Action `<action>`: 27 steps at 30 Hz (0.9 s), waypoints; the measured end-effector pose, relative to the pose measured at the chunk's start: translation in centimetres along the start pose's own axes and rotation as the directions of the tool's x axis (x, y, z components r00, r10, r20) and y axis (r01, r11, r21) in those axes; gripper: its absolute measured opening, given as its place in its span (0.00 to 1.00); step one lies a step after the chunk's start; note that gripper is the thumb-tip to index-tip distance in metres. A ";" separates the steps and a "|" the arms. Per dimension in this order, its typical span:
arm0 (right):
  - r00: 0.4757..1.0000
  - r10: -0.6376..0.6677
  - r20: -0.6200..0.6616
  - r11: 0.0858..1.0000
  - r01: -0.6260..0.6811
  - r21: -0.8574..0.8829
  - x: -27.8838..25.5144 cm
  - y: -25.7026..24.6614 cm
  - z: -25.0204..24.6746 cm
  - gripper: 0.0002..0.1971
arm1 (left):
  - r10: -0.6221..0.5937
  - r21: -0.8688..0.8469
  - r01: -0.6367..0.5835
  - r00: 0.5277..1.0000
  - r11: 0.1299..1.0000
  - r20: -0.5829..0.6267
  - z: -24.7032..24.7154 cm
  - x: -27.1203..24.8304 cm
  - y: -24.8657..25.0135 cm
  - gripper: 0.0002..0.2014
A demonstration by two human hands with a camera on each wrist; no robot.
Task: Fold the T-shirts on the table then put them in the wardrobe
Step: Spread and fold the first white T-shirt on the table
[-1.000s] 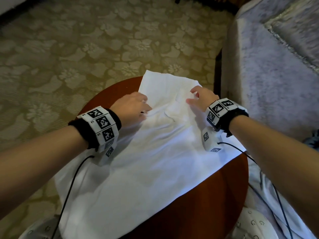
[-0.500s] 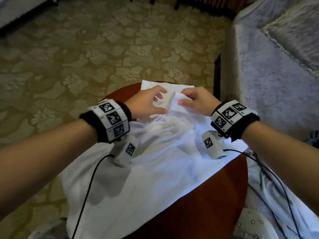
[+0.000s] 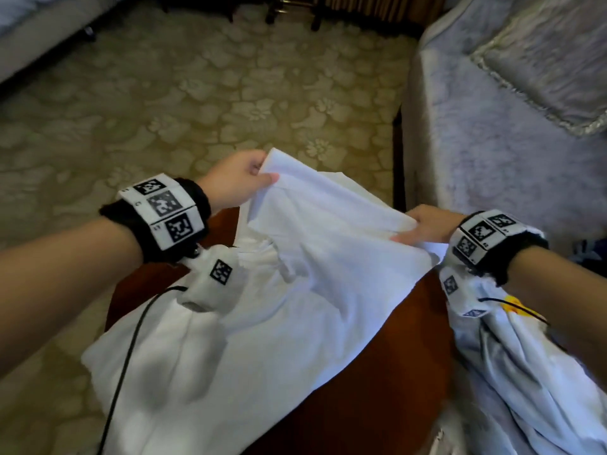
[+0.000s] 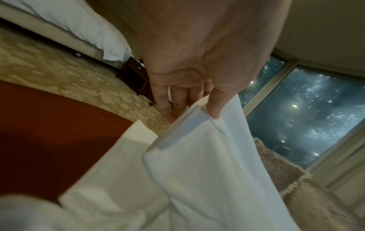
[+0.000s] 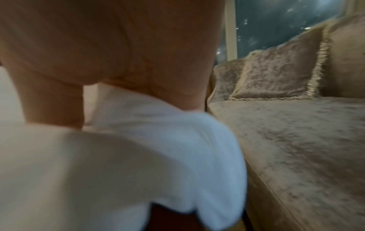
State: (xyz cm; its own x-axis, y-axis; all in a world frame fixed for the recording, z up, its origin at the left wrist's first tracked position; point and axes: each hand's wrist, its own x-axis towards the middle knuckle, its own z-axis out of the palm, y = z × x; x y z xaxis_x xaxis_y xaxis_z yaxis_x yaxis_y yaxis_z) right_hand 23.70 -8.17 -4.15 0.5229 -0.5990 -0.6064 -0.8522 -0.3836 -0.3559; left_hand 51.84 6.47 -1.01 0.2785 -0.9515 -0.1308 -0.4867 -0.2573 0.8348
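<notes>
A patterned beige carpet [image 3: 197, 93] fills the upper left of the head view, a grey velvet sofa [image 3: 492, 142] the upper right, and a round red-brown table [image 3: 377, 372] sits low in the centre. On it lies the white T-shirt [image 3: 295, 307], its near part spread flat toward the lower left of the frame and hanging over the table's edge, its far edge lifted clear of the wood. That raised edge runs as a band from the upper centre down to the right. The left hand [image 3: 235, 183] pinches the upper-left end of it, thumb on top and fingers [image 4: 168, 106] curled behind a doubled layer of cloth. The right hand [image 3: 423, 224] grips the lower-right end, thumb laid over the fabric; the right wrist view is too blurred to show more of the fingers. The rest of the shirt lies from both grips toward the bottom of the frame, so the fold would likely come that way, and the two hands seem about equally placed to carry it. Half a second earlier both hands were close together at the far middle of the shirt, low on the table; now they are well apart and higher, with the edge stretched between them. A second white garment [image 3: 525, 372] hangs at the lower right.
</notes>
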 end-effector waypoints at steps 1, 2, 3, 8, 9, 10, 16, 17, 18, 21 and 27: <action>0.999 0.042 -0.004 0.999 -0.042 0.009 0.0 0.7 -0.1 0.13 | -0.014 0.008 0.014 1.000 1.000 -0.012 -0.4 0.2 -0.3 0.09; 0.998 0.065 -0.009 0.998 -0.065 0.020 0.1 1.3 -0.1 0.16 | -0.035 0.016 0.035 0.999 0.999 -0.029 -0.6 0.7 -0.7 0.09; 0.997 0.078 -0.023 0.996 -0.076 0.043 0.2 1.7 -0.2 0.17 | -0.057 0.024 0.058 0.997 0.998 -0.045 -0.8 1.2 -1.1 0.07; 0.975 0.145 -0.168 0.935 -0.080 0.345 1.1 2.0 -1.1 0.12 | -0.208 0.049 0.211 0.977 0.976 -0.052 -0.5 3.4 -3.7 0.07; 0.970 0.182 -0.158 0.921 -0.112 0.374 1.5 2.2 -1.3 0.14 | -0.221 0.079 0.226 0.973 0.971 -0.064 -0.3 3.8 -4.0 0.08; 0.965 0.216 -0.149 0.913 -0.145 0.381 1.8 2.4 -1.3 0.16 | -0.228 0.105 0.236 0.970 0.966 -0.078 -0.1 4.3 -4.2 0.08; 0.900 0.264 -0.347 0.849 -0.046 0.527 3.5 3.2 -0.8 0.12 | -0.287 0.140 0.317 0.937 0.938 -0.197 0.6 7.5 -5.5 0.13; 0.896 0.251 -0.366 0.821 0.004 0.572 3.8 3.4 -0.7 0.12 | -0.286 0.147 0.320 0.934 0.936 -0.214 0.8 7.9 -5.6 0.14; 0.905 0.240 -0.351 0.773 0.041 0.633 4.1 3.4 -0.7 0.14 | -0.285 0.161 0.325 0.931 0.932 -0.230 0.9 8.2 -5.7 0.15; 0.975 0.154 -0.163 0.663 0.020 0.749 4.2 3.9 -0.2 0.29 | -0.295 0.203 0.352 0.919 0.914 -0.263 1.4 8.8 -6.1 0.17; 0.997 -0.032 -0.073 0.744 0.073 0.664 3.3 5.3 0.6 0.25 | -0.289 0.254 0.358 0.918 0.899 -0.271 1.3 8.8 -6.5 0.18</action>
State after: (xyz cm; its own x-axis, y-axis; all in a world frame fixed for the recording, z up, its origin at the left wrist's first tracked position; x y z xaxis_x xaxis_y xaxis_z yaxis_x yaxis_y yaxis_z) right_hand 20.88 -11.76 -8.45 0.5499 -0.6364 -0.5409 -0.6092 0.1375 -0.7810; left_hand 56.35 -0.47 -8.31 0.6208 -0.7533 -0.2170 -0.5477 -0.6148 0.5676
